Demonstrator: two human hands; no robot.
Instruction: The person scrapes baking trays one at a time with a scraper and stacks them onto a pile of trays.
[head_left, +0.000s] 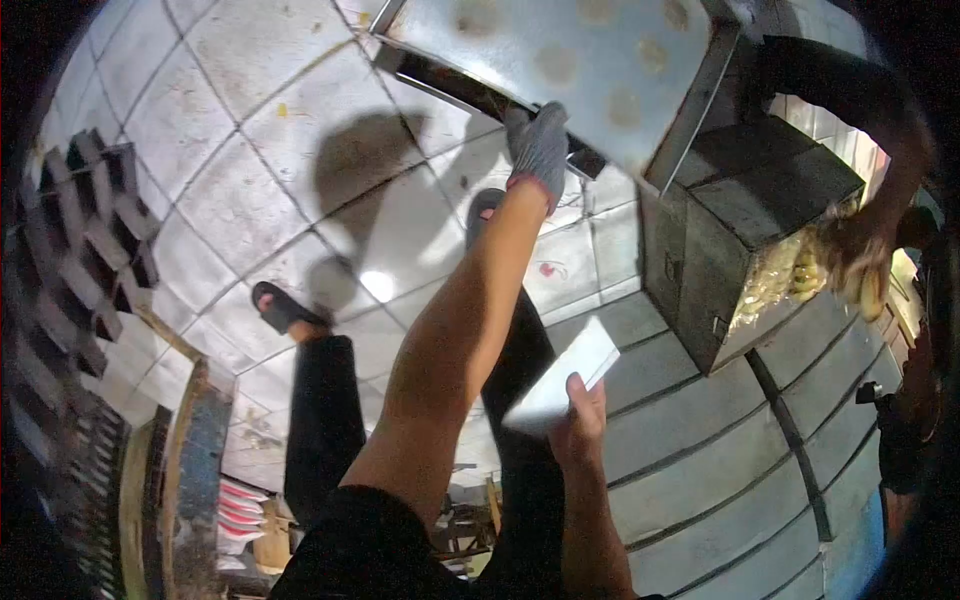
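My left hand [538, 150], in a grey knitted glove, is closed on the near edge of a large metal tray [610, 75] with several brownish round stains. The tray lies tilted at the top of the view, and my fingertips are partly hidden at its rim. My right hand [580, 425] is bare and grips a flat white rectangular piece [568, 378], thumb on top. Its material cannot be made out. That piece is held apart from the tray, above my leg and the floor.
At the right stands a grey box [740, 215] beside yellowish items in clear plastic [780, 285]. Another person's hand [862, 255] reaches over them. Stacked grey metal pieces [85, 240] stand at the left. My sandalled foot [280, 308] is on the tiled floor [230, 180].
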